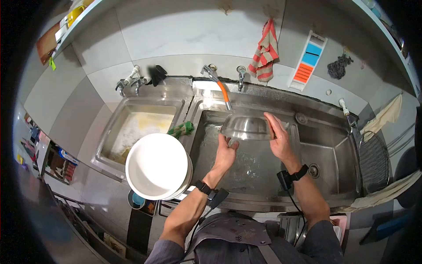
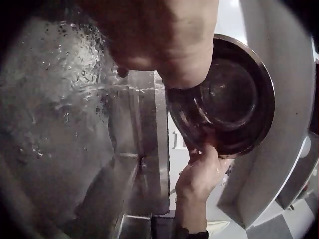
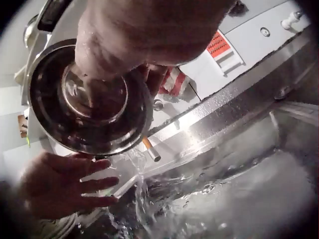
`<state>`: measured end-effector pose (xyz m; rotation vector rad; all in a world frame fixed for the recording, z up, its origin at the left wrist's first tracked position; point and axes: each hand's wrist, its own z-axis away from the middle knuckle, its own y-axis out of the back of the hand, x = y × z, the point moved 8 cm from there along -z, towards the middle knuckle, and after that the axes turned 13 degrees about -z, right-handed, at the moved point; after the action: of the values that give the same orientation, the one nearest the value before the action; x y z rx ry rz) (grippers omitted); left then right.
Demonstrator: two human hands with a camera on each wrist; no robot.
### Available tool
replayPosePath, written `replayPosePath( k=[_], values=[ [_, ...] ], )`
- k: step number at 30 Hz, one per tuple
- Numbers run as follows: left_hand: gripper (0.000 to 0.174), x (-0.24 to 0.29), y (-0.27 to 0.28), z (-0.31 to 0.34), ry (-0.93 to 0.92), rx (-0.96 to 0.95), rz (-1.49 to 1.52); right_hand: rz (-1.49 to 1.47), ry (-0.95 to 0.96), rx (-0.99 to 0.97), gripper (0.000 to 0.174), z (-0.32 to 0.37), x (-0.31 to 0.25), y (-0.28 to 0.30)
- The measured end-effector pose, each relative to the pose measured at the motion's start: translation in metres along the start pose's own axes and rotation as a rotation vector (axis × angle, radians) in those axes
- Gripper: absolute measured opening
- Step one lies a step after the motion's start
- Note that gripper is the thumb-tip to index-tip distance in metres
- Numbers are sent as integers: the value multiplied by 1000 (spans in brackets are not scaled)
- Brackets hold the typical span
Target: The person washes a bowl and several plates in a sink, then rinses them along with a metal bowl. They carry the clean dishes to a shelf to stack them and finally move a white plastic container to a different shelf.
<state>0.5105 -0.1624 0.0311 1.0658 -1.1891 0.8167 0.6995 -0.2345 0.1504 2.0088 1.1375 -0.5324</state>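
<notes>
A shiny metal bowl [image 1: 247, 127] is held tilted over the water-filled middle sink [image 1: 259, 187], just below the orange-sleeved faucet [image 1: 223, 93]. My right hand [image 1: 280, 140] grips its right side; in the left wrist view the right hand [image 2: 197, 179] has its thumb over the rim of the bowl [image 2: 232, 99]. At the bowl's lower left is my left hand [image 1: 225, 154]. From the right wrist view, the left hand [image 3: 67, 186] shows straight, spread fingers beside the bowl [image 3: 92, 104], and water falls near them.
White basins [image 1: 157, 165] are stacked left of the sink. A green scrubber [image 1: 181, 129] lies on the divider by the left sink [image 1: 103, 149], which holds cloudy, yellowish contents. To the right is another sink basin [image 1: 327, 160] with a drain. A striped cloth [image 1: 265, 53] hangs on the wall.
</notes>
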Motion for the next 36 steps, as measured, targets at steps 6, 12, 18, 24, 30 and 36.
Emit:
replayPosePath(
  k=[6,12,18,24,30,36],
  values=[
    [85,-16,2,-4,-91,6,-96,177,123,-22,62,12,-14,-13],
    [86,-31,1,2,-58,-4,107,131,-51,-45,67,27,11,-15],
    [65,8,33,26,-156,189,-236,-225,-453,129,52,31,80,-20],
    [30,75,133,65,-310,490,-357,-245,-524,65,49,-29,-14,-74],
    [45,66,262,121,-163,756,-645,-223,-361,-228,40,-63,-41,-199],
    [30,4,330,171,151,655,-1064,154,-287,-573,34,-54,-72,-306]
  ],
)
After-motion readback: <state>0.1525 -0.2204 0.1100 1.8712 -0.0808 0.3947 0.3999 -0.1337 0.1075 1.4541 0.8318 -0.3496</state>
